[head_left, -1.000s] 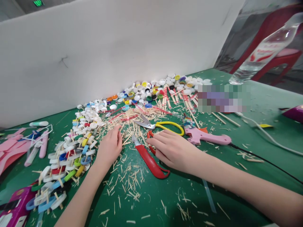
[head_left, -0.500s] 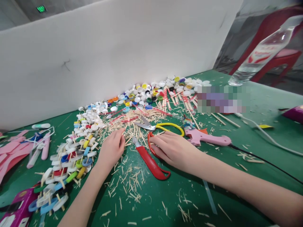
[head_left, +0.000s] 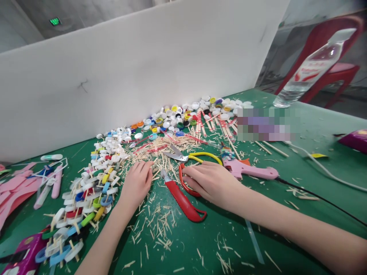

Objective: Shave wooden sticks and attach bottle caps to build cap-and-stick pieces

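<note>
A pair of scissors (head_left: 181,156) lies with its blades apart, one handle loop yellow and the other red. My right hand (head_left: 210,181) is closed at the red loop, fingers curled over its edge. To the left, my left hand (head_left: 138,176) is at the near edge of a heap of wooden stick pieces (head_left: 149,152). Its fingers are curled together, and whatever they may hold is hidden. Between my hands lies a red-handled utility knife (head_left: 183,200), apart from both. A pink glue gun (head_left: 249,168) rests just beyond my right hand.
Bottle caps with sticks through them (head_left: 97,183) line the left side. Loose caps (head_left: 172,114) and paper-wrapped chopsticks (head_left: 223,126) lie along the white partition (head_left: 129,76). A water bottle (head_left: 309,72) stands at back right. Wood slivers (head_left: 160,225) litter the green table (head_left: 321,152).
The view has tilted a little, so everything sits slightly lower in the picture. Both hands keep nearly the same places, the right one still at the scissors.
</note>
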The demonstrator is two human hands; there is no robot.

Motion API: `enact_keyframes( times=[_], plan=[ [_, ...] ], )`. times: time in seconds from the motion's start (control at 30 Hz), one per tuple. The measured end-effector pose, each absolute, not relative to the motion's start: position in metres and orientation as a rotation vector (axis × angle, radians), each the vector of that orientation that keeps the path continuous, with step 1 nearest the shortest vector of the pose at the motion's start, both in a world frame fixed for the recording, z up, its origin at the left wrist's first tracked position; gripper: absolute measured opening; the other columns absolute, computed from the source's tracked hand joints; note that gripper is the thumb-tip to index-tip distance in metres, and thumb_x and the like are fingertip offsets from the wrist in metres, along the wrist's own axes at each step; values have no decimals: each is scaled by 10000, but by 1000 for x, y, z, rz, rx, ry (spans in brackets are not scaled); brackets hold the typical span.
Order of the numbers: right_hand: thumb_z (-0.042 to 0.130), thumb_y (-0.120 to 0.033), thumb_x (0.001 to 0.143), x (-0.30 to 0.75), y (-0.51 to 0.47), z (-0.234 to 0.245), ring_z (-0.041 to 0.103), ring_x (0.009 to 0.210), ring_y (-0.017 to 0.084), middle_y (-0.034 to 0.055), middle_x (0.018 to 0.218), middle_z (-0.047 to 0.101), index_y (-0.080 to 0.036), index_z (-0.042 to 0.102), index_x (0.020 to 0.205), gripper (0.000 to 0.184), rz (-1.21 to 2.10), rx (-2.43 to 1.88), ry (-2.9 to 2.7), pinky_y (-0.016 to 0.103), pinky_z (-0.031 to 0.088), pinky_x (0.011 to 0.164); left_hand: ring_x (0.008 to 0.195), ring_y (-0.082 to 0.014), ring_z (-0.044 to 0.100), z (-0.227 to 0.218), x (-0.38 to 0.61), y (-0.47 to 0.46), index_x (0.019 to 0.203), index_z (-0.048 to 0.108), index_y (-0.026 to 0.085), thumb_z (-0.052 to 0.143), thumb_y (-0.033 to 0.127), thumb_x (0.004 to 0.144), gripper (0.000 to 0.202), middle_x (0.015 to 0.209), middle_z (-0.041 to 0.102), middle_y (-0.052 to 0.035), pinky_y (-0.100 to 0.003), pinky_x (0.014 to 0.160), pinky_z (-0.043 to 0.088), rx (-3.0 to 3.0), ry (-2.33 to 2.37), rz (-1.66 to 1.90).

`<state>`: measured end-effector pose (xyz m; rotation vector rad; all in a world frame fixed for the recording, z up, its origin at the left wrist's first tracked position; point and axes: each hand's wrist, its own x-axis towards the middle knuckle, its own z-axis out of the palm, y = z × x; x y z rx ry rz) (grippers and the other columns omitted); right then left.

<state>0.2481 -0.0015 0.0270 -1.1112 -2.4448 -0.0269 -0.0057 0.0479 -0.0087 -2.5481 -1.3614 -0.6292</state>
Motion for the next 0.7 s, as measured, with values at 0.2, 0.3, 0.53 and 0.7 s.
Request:
enact_keyframes(
  times=[0.2,0.3,0.53,0.7],
  plan=[
    [286,-275,1011,249,-2,27,446,566,119,-14,653,554,-183,531,809,330,-29,-1105,-2436,287,310,595,958,-241,554,-6,-5,47,1100,570,173,434,134,915,233,997,645,-95,-402,845,486,-2483,-1330,-669],
    [298,-250,1005,250,-3,28,472,608,123,1,697,583,-176,553,831,317,-63,-1072,-2406,281,333,617,1002,-255,526,-4,-4,46,1121,571,183,434,108,906,266,1084,613,-115,-430,876,475,-2436,-1333,-745],
    [315,-167,957,250,-5,36,419,590,118,0,669,533,-172,520,756,288,-114,-1056,-2354,265,319,583,1089,-249,494,6,4,40,1082,554,221,412,128,929,229,1102,568,-79,-419,923,458,-2428,-1484,-913],
    [321,-121,901,248,-9,37,397,585,121,-2,652,512,-174,511,736,258,-152,-1033,-2330,268,296,560,1094,-246,485,24,21,49,1083,525,228,405,156,937,203,1128,559,-70,-427,937,453,-2517,-1422,-848]
  ],
)
